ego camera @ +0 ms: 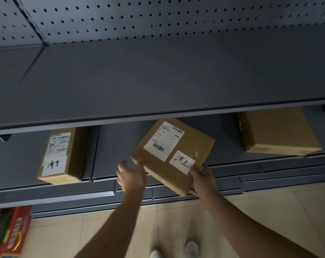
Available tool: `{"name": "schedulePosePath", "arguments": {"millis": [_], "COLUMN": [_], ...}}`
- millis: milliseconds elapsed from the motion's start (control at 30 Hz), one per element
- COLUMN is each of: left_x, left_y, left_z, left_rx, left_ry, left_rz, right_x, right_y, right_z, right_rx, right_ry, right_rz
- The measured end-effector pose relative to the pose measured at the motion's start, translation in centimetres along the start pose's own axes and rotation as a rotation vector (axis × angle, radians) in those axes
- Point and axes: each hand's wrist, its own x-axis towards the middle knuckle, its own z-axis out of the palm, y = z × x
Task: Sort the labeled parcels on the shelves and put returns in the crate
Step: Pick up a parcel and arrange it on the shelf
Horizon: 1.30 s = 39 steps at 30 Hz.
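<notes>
Head view: the right hand [202, 180] grips the near corner of a tilted labeled parcel [187, 146] over the front of the lower shelf [111, 151]; the left hand [132, 176], fingers spread, sits just beside the parcel's left edge.

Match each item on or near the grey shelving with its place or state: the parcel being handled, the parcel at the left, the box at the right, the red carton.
Items:
1. handled parcel
2. left parcel
3. right box
4. red carton

Places or states:
A. at the view's lower left, below the shelves
B. tilted, gripped by the right hand
C. lying on the shelf, handwritten slip showing
D. lying on the shelf, no label showing

Pairs: 1-B, 2-C, 3-D, 4-A.
</notes>
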Motion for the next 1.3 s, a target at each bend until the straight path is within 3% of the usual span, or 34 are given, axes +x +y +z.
{"name": "schedulePosePath", "arguments": {"millis": [200, 333, 467, 767, 1300], "left_x": [4.7, 3.1, 1.9, -1.0, -11.9], "left_y": [2.0, 0.8, -0.9, -2.3, -3.1], "left_z": [-0.2, 0.2, 0.2, -1.8, -12.1], "left_rx": [0.129, 0.104, -0.036, -0.28, -0.603], "left_ry": [-0.421, -0.44, -0.514, -0.475, -0.569], "left_rz": [0.116, 0.066, -0.013, -0.1, -0.007], "right_x": [2.0, 3.0, 3.3, 1.5, -11.5], "right_y": [-0.5, 0.4, 1.0, 1.4, 0.0], "right_z": [-2.3, -3.0, -3.3, -4.9, -10.6], "right_rx": [-0.124, -0.173, -0.084, 0.008, 0.094], "right_ry": [-0.002, 0.047, -0.027, -0.159, -0.227], "right_rz": [0.014, -0.001, 0.055, 0.04, -0.166]}}
